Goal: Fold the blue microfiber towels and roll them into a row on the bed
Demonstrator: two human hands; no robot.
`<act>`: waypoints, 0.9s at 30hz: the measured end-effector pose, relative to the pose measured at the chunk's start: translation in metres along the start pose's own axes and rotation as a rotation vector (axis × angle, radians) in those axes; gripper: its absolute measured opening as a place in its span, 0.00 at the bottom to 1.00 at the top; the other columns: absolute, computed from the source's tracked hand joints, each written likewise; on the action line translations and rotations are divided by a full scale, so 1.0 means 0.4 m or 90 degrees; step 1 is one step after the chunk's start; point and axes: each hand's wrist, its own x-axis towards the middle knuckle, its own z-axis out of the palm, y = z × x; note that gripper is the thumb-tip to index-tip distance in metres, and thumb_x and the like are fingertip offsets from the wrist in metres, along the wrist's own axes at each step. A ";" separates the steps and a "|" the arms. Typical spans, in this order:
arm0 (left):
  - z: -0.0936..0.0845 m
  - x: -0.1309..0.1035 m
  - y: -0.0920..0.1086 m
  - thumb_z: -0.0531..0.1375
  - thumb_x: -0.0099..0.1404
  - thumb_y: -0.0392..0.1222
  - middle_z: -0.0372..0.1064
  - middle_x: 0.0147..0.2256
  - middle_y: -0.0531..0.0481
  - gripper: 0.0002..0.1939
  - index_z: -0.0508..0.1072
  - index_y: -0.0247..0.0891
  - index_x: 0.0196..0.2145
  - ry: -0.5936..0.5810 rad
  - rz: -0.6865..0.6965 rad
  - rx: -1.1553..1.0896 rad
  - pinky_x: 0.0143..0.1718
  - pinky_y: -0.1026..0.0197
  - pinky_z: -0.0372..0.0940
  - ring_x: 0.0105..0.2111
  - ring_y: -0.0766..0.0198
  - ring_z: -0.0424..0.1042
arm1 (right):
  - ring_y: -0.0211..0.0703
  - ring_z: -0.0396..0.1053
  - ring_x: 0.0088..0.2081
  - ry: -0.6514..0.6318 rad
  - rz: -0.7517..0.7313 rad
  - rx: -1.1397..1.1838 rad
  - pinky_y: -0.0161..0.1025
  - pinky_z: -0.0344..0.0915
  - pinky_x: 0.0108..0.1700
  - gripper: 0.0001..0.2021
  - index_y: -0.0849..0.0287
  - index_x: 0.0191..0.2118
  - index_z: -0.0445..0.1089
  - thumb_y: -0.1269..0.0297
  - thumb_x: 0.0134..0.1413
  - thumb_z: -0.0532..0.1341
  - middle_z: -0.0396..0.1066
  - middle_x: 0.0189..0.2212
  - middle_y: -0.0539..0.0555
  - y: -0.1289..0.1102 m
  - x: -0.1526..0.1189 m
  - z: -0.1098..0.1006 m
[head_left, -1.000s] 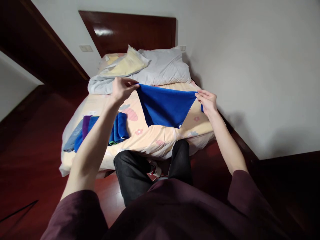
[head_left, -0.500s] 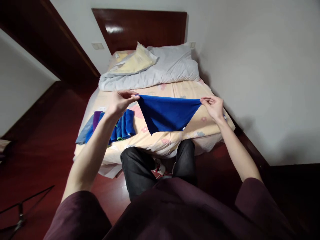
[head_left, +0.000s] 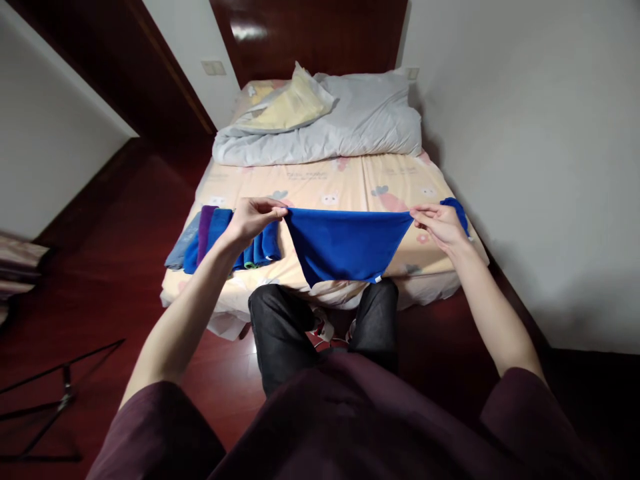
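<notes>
While the left hand (head_left: 254, 219) pinches one corner, the right hand (head_left: 441, 225) grips another of the blue cloth (head_left: 347, 243).

Straight ahead, a broad band of patterned sheet (head_left: 350, 181) lay open between the blue cloth (head_left: 347, 245) and the rumpled duvet (head_left: 370, 123), which rose as a soft barrier across the far end. Between the left hand (head_left: 253, 219) and right hand (head_left: 443, 225), the cloth itself closed off the middle like a curtain. Over on the left, the row of folded cloths (head_left: 216, 225) crowded the bed, the left forearm (head_left: 193, 307) cutting across it; only a narrow slot separated row and curtain. On the right, a second blue cloth (head_left: 457, 215) sat just beyond the right hand, with the wall (head_left: 540, 147) bounding that side. Near the cloth's lower edge, two knees (head_left: 381, 300) hemmed in the front, a gap between them.
</notes>
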 end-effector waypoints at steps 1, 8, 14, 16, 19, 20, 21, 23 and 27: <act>0.007 0.021 -0.021 0.80 0.44 0.55 0.78 0.29 0.42 0.23 0.82 0.35 0.30 -0.010 -0.003 0.001 0.35 0.55 0.76 0.31 0.55 0.78 | 0.41 0.75 0.27 -0.009 0.016 0.001 0.39 0.76 0.31 0.26 0.60 0.35 0.78 0.48 0.34 0.84 0.76 0.25 0.52 0.015 0.019 0.011; 0.070 0.244 -0.117 0.79 0.45 0.54 0.74 0.22 0.46 0.23 0.79 0.34 0.27 -0.012 -0.033 0.027 0.31 0.58 0.72 0.25 0.60 0.75 | 0.42 0.78 0.29 0.019 0.062 -0.018 0.38 0.76 0.34 0.22 0.60 0.34 0.74 0.53 0.43 0.81 0.76 0.25 0.53 0.093 0.230 0.122; 0.077 0.355 -0.092 0.74 0.54 0.52 0.79 0.31 0.45 0.18 0.79 0.35 0.33 0.132 0.123 0.051 0.37 0.62 0.72 0.34 0.60 0.78 | 0.47 0.80 0.38 0.094 -0.132 0.014 0.42 0.78 0.44 0.20 0.56 0.36 0.72 0.50 0.48 0.77 0.78 0.32 0.54 0.097 0.338 0.170; 0.070 0.318 -0.115 0.72 0.58 0.51 0.80 0.36 0.44 0.16 0.79 0.36 0.37 0.172 0.175 0.079 0.43 0.62 0.72 0.39 0.60 0.79 | 0.48 0.80 0.41 0.107 -0.171 0.017 0.44 0.78 0.46 0.19 0.55 0.38 0.73 0.48 0.50 0.75 0.79 0.35 0.55 0.126 0.312 0.162; 0.071 0.206 -0.210 0.69 0.61 0.49 0.80 0.39 0.45 0.12 0.81 0.39 0.38 0.157 0.185 0.141 0.48 0.59 0.71 0.42 0.58 0.78 | 0.49 0.80 0.43 0.121 -0.170 -0.004 0.45 0.77 0.48 0.19 0.55 0.39 0.74 0.45 0.52 0.73 0.79 0.38 0.56 0.228 0.229 0.146; 0.078 0.161 -0.257 0.68 0.63 0.48 0.80 0.39 0.44 0.11 0.81 0.39 0.39 0.132 0.164 0.157 0.49 0.58 0.71 0.42 0.57 0.77 | 0.49 0.80 0.43 0.119 -0.151 -0.017 0.45 0.77 0.49 0.20 0.55 0.39 0.74 0.45 0.51 0.72 0.79 0.38 0.57 0.277 0.195 0.143; 0.088 0.115 -0.308 0.66 0.63 0.47 0.80 0.39 0.44 0.10 0.81 0.39 0.38 0.101 0.126 0.173 0.49 0.57 0.71 0.42 0.55 0.77 | 0.49 0.80 0.42 0.115 -0.124 -0.031 0.45 0.77 0.50 0.19 0.56 0.39 0.75 0.46 0.50 0.72 0.80 0.38 0.57 0.332 0.159 0.143; 0.121 0.028 -0.417 0.64 0.65 0.45 0.80 0.41 0.42 0.09 0.82 0.39 0.37 0.042 0.026 0.201 0.51 0.55 0.70 0.44 0.53 0.76 | 0.50 0.79 0.42 0.096 -0.059 -0.045 0.46 0.76 0.51 0.18 0.57 0.38 0.76 0.48 0.49 0.71 0.80 0.38 0.58 0.449 0.088 0.150; 0.198 -0.104 -0.603 0.67 0.58 0.39 0.79 0.40 0.42 0.04 0.81 0.43 0.33 -0.087 -0.146 0.206 0.59 0.48 0.68 0.51 0.46 0.74 | 0.52 0.78 0.37 0.041 0.112 -0.099 0.49 0.76 0.49 0.13 0.56 0.31 0.75 0.53 0.45 0.70 0.80 0.31 0.59 0.655 -0.034 0.175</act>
